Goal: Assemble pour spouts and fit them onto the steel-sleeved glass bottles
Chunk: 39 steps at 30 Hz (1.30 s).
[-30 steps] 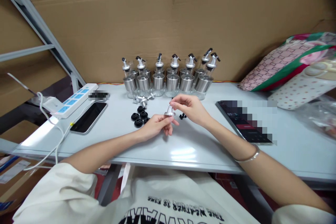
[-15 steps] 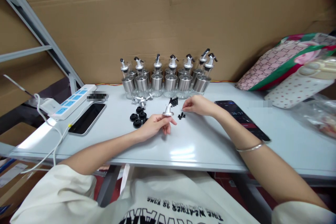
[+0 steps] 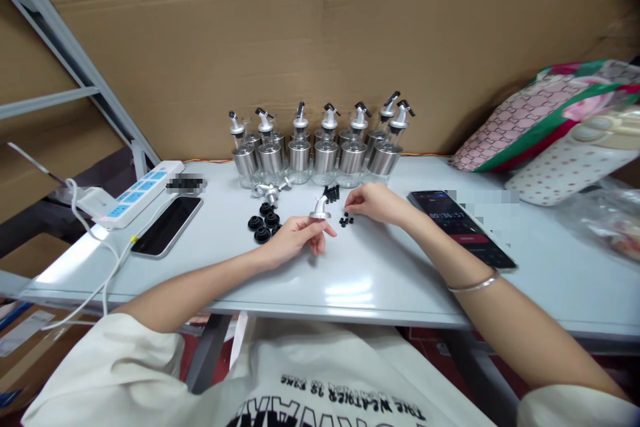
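Observation:
My left hand holds a silver pourer top upright between thumb and fingers, its spout pointing up. Close to the small black caps, my right hand has its thumb and fingertips pinched together; whether a small part is between them I cannot make out. Several black pegs lie just behind, between the two hands. Left of my left hand sit black ribbed stoppers, one partly covered by that hand. More silver pourer tops lie in a small heap behind the stoppers.
Glass-and-steel bottles stand in rows at the back, several with pourers fitted. A phone and power strip lie left. Another phone is under my right forearm. A dotted bottle and patterned bag are at right.
My right hand has shifted slightly left and its fingertips are now at the small black caps. The left hand keeps the pourer top in the same place.

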{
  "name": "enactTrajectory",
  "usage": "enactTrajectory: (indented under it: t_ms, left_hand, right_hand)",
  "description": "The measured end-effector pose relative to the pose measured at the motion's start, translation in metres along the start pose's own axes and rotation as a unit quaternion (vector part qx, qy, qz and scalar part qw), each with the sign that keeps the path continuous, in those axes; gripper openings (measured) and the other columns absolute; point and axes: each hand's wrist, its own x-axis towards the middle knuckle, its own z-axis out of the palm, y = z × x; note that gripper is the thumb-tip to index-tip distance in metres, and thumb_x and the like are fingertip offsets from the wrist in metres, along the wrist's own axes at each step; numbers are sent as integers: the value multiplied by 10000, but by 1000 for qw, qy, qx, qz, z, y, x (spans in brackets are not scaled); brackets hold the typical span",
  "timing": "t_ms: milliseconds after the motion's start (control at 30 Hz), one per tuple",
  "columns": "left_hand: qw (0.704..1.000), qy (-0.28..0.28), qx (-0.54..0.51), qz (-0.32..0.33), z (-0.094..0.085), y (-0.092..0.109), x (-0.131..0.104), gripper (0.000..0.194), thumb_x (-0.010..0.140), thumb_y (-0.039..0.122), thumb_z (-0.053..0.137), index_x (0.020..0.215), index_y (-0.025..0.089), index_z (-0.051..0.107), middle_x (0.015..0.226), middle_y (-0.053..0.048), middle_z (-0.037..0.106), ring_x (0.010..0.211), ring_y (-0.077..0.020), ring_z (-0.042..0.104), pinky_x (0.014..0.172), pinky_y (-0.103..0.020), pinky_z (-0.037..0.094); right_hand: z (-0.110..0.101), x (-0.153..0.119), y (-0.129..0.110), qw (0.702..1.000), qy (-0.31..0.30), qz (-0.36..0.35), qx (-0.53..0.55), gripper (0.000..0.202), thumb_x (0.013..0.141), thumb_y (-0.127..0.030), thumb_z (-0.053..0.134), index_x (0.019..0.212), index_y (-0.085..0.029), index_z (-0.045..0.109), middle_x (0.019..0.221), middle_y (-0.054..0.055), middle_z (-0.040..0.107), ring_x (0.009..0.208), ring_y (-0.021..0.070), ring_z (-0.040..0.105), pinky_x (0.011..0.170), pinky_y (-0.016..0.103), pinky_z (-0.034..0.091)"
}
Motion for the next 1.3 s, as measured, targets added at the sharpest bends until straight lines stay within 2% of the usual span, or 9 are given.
enactTrajectory:
  t_ms: [300,600,933,1133,1300]
  left_hand:
    - [1000,5,6,-2,1,2,-1,348,845,420,540,842,92,656,579,5,568,535,-72,510,587,-232,406]
    - [1000,1,4,2,-1,-3,1,360,841,433,546,858,89,652,596,3,573,542,-71,511,586,-232,403]
    - [1000,3,7,0,-1,-2,0,332,858,399,523,857,90,646,588,3,568,537,-72,504,585,-231,404]
    - [1000,8,12,-11,1,1,0,325,860,389,523,845,94,657,583,5,562,537,-73,499,596,-237,409]
    - [1000,15,10,-15,1,3,-1,347,839,418,544,836,91,662,569,6,559,529,-73,496,593,-236,413]
  right_hand:
    - [5,3,0,999,35,38,-17,127,768,-208,605,783,-183,729,767,39,732,706,172,637,660,257,430]
    - [1,7,-2,999,-18,41,17,157,774,-173,581,792,-156,736,699,40,718,652,148,623,627,224,431]
    - [2,9,1,999,-30,27,28,186,762,-141,554,814,-160,732,723,31,724,673,143,640,635,209,441]
    - [10,6,1,1000,11,-4,1,193,826,-148,496,834,-169,688,696,27,700,645,145,607,641,224,407]
    - [17,7,1,999,46,-3,-7,190,869,-153,442,842,-168,630,737,69,685,718,183,617,650,251,384]
